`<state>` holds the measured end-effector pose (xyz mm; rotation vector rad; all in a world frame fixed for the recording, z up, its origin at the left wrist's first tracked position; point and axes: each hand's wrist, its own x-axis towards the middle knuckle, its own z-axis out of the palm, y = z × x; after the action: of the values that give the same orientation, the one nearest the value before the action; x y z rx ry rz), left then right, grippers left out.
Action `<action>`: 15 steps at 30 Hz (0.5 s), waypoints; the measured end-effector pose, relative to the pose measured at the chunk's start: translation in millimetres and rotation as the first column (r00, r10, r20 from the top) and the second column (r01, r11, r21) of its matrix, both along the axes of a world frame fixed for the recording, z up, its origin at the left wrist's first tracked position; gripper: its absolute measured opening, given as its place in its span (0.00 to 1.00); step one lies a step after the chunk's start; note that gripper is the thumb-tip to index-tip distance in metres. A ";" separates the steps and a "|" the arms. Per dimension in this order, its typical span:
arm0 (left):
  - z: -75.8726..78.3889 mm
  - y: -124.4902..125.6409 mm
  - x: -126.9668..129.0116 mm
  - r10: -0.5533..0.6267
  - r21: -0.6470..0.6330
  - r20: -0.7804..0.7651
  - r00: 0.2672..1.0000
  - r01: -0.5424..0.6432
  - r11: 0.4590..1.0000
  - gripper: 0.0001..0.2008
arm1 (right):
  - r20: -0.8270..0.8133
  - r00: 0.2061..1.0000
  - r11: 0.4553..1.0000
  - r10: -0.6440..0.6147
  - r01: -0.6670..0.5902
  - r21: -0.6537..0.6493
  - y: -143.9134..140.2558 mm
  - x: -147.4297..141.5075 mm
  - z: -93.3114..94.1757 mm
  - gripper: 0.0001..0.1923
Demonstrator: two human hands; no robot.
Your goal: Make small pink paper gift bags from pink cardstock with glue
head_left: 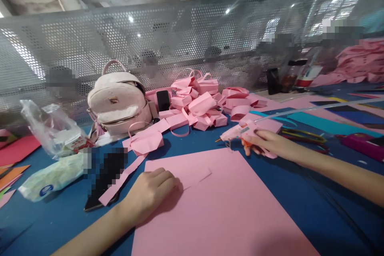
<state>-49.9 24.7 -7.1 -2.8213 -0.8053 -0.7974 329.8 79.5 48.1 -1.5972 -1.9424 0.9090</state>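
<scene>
My right hand [261, 144] is wrapped round a pink hot glue gun [237, 132] with an orange trigger; its tip points left above the far edge of a large pink paper sheet [228, 208]. A long clear glue stick [315, 109] runs out of the back of the gun. My left hand [159, 190] rests on the sheet with its fingers curled in. At those fingertips lies a small pink paper piece [198, 178], partly hidden by the hand and hard to tell from the sheet below. A folded pink paper shape [147, 142] with a strip stands just beyond.
A pile of folded pink paper pieces [201, 104] stands at the back, beside a pale backpack [117, 100]. On the left are a dark phone [105, 180], a tissue pack [51, 178] and a plastic bag [54, 132]. Scissors [306, 136] and a purple tool [363, 146] lie right.
</scene>
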 end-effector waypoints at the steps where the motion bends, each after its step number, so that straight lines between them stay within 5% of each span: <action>1: 0.4 0.8 -0.1 -0.022 0.003 -0.007 1.000 0.022 1.000 0.07 | -0.012 1.000 1.000 0.007 -0.007 -0.001 2.5 2.5 -1.8 0.31; 15: -0.7 12.9 7.2 -0.079 -0.016 0.080 0.994 0.080 0.997 0.07 | 0.034 0.997 0.985 -0.073 0.067 0.158 29.7 29.5 -36.0 0.35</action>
<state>-42.7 37.7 -7.8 -2.8712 -0.7186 -0.9226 359.4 109.1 12.1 -1.5917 -1.9200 0.6832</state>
